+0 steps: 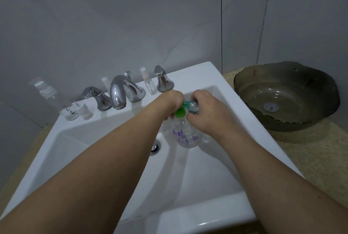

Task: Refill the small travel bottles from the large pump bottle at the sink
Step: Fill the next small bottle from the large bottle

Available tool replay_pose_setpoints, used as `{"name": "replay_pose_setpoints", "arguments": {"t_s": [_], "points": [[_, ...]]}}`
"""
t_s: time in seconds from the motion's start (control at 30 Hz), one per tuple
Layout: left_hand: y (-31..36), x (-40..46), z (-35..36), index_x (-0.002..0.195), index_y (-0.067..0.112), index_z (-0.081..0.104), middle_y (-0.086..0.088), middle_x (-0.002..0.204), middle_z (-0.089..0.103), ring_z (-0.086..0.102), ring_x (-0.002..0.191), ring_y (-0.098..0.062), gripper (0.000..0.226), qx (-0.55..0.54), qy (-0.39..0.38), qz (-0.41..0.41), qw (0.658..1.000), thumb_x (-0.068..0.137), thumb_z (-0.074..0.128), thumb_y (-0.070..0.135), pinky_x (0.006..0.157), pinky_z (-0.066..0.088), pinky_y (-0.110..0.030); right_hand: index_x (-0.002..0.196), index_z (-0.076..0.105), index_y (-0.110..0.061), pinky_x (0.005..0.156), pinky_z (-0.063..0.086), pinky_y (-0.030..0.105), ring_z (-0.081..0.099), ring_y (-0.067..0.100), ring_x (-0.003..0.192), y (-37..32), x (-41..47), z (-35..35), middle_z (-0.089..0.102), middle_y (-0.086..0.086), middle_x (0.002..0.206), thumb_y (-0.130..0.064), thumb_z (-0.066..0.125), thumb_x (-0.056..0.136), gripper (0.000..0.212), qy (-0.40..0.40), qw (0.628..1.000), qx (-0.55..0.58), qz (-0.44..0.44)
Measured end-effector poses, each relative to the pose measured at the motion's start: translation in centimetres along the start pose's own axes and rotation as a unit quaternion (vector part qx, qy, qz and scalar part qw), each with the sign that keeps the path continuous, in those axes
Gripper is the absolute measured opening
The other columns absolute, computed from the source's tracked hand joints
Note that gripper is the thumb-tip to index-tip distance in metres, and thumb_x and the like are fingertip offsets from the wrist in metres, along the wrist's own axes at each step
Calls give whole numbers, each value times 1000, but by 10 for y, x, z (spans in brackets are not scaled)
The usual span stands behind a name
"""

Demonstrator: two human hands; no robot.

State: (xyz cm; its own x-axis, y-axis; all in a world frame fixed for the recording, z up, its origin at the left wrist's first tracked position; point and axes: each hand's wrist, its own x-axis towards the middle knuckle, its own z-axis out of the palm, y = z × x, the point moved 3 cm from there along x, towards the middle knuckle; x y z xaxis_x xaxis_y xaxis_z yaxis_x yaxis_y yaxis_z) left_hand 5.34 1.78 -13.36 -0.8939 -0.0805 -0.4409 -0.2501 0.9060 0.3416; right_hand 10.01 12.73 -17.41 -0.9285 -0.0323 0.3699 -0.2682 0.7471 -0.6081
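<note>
A large clear pump bottle [188, 136] with purple handwriting and a green pump head [179, 111] stands inside the white sink [207, 203], right of the drain. My left hand [167, 102] rests on top of the green pump head; its fingers are hidden behind the hand. My right hand [205, 109] grips a small clear travel bottle [194, 106], held tilted against the pump's green spout. A small spray bottle [149, 83] stands on the back rim between the tap and the right handle. Another clear spray bottle [54, 98] and a small cap [85, 111] stand at the rim's left end.
A chrome tap [117, 92] with two handles [98, 98] [162, 81] lines the sink's back rim. The drain plug [155, 147] lies at the basin's middle. A dark glass bowl [286, 96] sits on the speckled counter to the right. Grey wall tiles rise behind.
</note>
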Motion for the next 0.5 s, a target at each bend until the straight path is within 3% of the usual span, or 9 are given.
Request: {"name": "replay_pose_setpoints", "arguments": {"t_s": [0.1, 0.17, 0.23, 0.33, 0.4, 0.5], "points": [[-3, -5, -3, 79, 0, 53, -18, 79, 64, 62, 79, -33, 34, -16, -15, -9, 1000, 94, 27, 14, 52, 39, -31, 89, 40, -24, 64, 39, 34, 51, 23, 81, 0, 0, 1, 45, -7, 90, -26, 65, 75, 29, 0, 1000, -1, -3], [-5, -8, -8, 84, 1, 58, -14, 86, 67, 64, 84, -30, 39, -34, -35, -26, 998, 92, 26, 22, 64, 45, -32, 90, 40, -24, 65, 40, 34, 51, 23, 81, 0, 1, 0, 46, -6, 91, -27, 65, 75, 29, 6, 1000, 6, -4], [-9, -9, -11, 86, 4, 64, -12, 88, 70, 66, 91, -30, 43, -38, -49, -36, 997, 87, 28, 28, 88, 47, -43, 89, 40, -24, 65, 41, 35, 51, 23, 80, -1, 1, -1, 48, -5, 91, -28, 65, 75, 29, 12, 1000, 10, -5], [-12, -8, -11, 85, 7, 65, -11, 89, 71, 68, 90, -30, 43, -47, -51, -39, 997, 85, 29, 30, 96, 44, -47, 88, 40, -23, 63, 40, 35, 50, 22, 79, -1, 1, 0, 46, -6, 89, -28, 65, 75, 29, 14, 1000, 11, -13], [-9, -10, -10, 84, 4, 61, -12, 90, 70, 67, 90, -30, 40, -53, -42, -40, 997, 88, 28, 27, 87, 48, -42, 89, 40, -23, 63, 41, 35, 49, 21, 78, -1, 0, 0, 46, -6, 89, -28, 65, 75, 29, 14, 1000, 11, -14], [-4, -10, -7, 89, -3, 55, -19, 92, 67, 64, 84, -32, 36, -56, -12, -29, 998, 95, 25, 15, 53, 41, -29, 89, 40, -23, 64, 42, 35, 48, 21, 78, 0, 1, 0, 46, -6, 90, -27, 66, 75, 29, 12, 1000, 12, -10]]}}
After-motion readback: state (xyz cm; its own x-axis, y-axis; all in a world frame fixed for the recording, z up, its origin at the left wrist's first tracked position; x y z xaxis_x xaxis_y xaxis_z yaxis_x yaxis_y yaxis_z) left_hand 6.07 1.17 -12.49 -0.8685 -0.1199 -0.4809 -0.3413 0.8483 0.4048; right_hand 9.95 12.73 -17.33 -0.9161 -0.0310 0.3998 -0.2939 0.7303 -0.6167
